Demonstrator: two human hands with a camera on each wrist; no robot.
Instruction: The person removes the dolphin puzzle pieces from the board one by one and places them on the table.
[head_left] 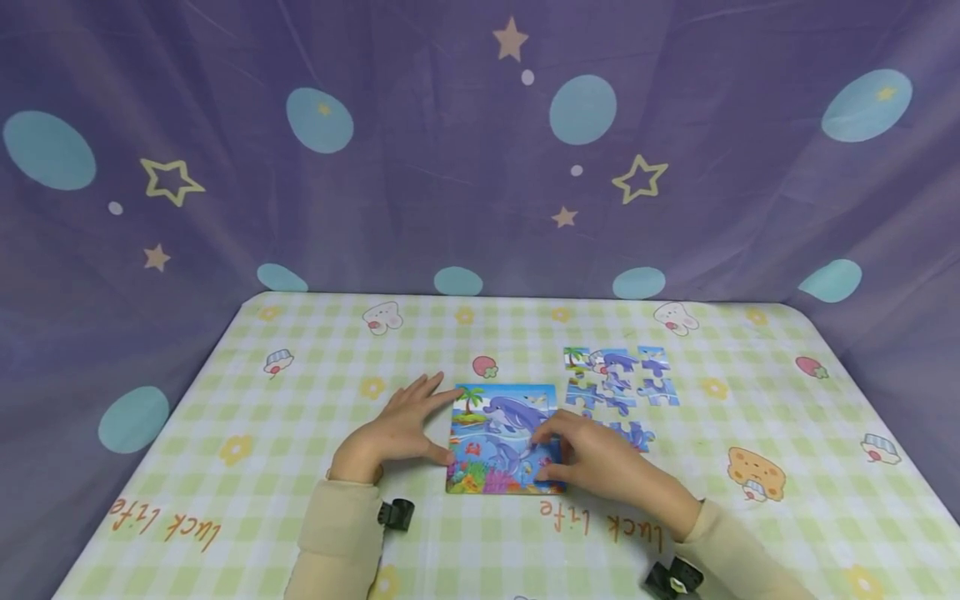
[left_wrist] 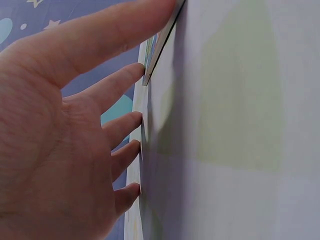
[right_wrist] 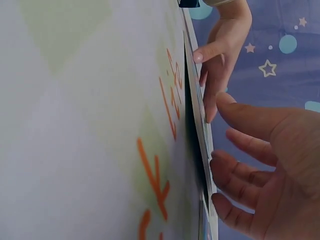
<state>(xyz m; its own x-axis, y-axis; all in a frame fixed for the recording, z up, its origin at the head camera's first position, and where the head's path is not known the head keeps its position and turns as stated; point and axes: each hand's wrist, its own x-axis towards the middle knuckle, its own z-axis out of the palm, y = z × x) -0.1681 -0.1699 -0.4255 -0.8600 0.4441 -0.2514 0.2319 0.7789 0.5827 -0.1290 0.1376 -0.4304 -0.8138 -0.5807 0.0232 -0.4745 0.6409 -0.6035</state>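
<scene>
A square jigsaw board with a dolphin and sea picture lies on the table in front of me. At its left edge, my left hand is spread, thumb and index fingertip touching the board. In the left wrist view, the left fingers are fairly straight. Over the board's right side is my right hand, fingers bent and thumb apart from them. The right wrist view shows the right fingertips at the board's surface, with nothing visible between thumb and fingers. Beyond the right hand lie loose jigsaw pieces, partly hidden by it.
A green and white checked tablecloth with printed cartoons covers the table. Behind it hangs a purple curtain with stars and blue ovals. Black wrist cameras are worn at both sleeves.
</scene>
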